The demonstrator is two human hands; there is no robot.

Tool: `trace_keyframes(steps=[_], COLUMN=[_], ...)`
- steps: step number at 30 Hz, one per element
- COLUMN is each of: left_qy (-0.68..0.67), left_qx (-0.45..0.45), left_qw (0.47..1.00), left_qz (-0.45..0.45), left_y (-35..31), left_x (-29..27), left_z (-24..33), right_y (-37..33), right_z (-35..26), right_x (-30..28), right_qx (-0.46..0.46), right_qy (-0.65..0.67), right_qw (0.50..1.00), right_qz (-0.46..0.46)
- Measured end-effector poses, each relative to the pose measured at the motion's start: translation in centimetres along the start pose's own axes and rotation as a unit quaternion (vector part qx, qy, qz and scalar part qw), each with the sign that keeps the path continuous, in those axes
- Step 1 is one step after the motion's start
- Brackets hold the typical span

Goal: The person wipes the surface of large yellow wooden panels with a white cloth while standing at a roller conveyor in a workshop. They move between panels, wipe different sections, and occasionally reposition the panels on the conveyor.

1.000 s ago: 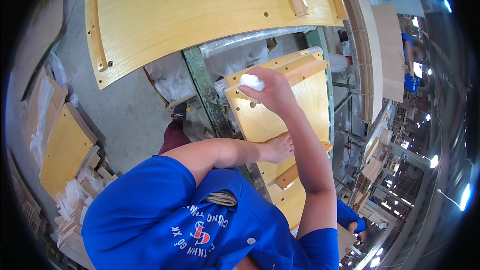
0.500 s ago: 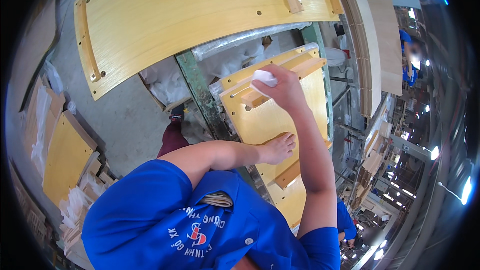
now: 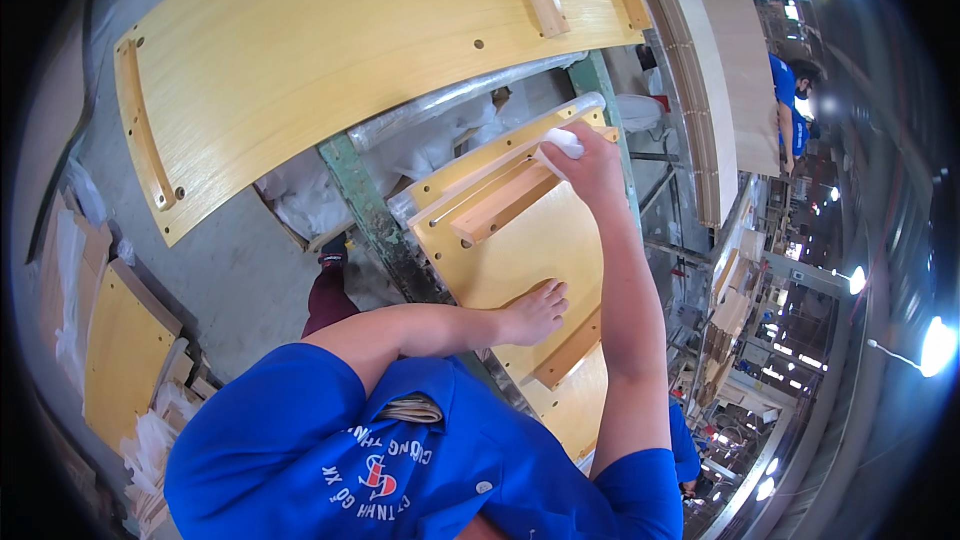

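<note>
My left hand point(image 3: 535, 313) lies flat on a yellow wooden panel point(image 3: 500, 270), fingers stretched out. At the far right part of that panel, my right hand point(image 3: 592, 165) is closed round a white wad point(image 3: 563, 144), perhaps cloth or a pad; its material is hard to tell. The wad is by the far end of a wooden batten point(image 3: 505, 205) fixed across the panel; whether it touches the batten or the edge strip beside it, I cannot tell. A second batten point(image 3: 568, 352) is on the panel nearer me, partly behind my right forearm.
A larger yellow panel point(image 3: 330, 50) with battens lies beyond, on a green metal frame point(image 3: 365, 195). Plastic wrap point(image 3: 310, 195) is bundled under it. Stacked boards point(image 3: 690, 90) stand at the right, with a co-worker in blue point(image 3: 783, 90) behind. Another yellow panel point(image 3: 125, 340) leans at left.
My right hand has moved with the white wad along the batten, toward its far right end. My left hand stays flat on the panel. The whole view has shifted slightly.
</note>
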State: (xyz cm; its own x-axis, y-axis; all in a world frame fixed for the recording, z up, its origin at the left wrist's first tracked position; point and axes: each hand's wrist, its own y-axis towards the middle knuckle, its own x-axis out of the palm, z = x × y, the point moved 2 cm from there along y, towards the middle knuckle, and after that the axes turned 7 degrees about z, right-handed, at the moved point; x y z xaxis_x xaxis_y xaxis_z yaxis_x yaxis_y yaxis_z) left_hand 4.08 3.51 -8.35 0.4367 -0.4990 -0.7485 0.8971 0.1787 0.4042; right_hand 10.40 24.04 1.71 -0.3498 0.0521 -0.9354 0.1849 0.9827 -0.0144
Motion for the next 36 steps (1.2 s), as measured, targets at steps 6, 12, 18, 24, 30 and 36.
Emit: trace_keyframes(steps=[6, 12, 18, 24, 30, 36], left_qy=[-0.019, -0.012, -0.028, -0.044, -0.06, -0.062], left_qx=[0.003, -0.002, 0.006, -0.001, -0.002, -0.002], left_qw=[1.0, 0.999, 0.998, 0.996, 0.994, 0.994], left_qz=[-0.022, -0.052, -0.061, -0.082, -0.088, -0.088], left_y=[0.1, 0.5, 0.4, 0.6, 0.6, 0.7], left_x=[-0.2, -0.3, -0.2, -0.8, -1.1, -1.2], left_z=[-0.1, -0.3, -0.2, -0.3, -0.2, -0.6], right_y=[0.5, 1.7, 4.4, 7.6, 9.1, 9.7], right_z=[0.2, 1.1, 4.9, 8.1, 10.4, 10.2], right_x=[0.2, -0.1, -1.4, -3.0, -3.5, -3.3], right_qx=[-0.005, -0.006, 0.005, 0.066, 0.094, 0.108], right_qy=[-0.028, -0.043, -0.058, -0.154, -0.191, -0.145], right_qw=[0.999, 0.999, 0.998, 0.982, 0.972, 0.981], right_qz=[-0.028, -0.009, 0.04, 0.088, 0.095, 0.07])
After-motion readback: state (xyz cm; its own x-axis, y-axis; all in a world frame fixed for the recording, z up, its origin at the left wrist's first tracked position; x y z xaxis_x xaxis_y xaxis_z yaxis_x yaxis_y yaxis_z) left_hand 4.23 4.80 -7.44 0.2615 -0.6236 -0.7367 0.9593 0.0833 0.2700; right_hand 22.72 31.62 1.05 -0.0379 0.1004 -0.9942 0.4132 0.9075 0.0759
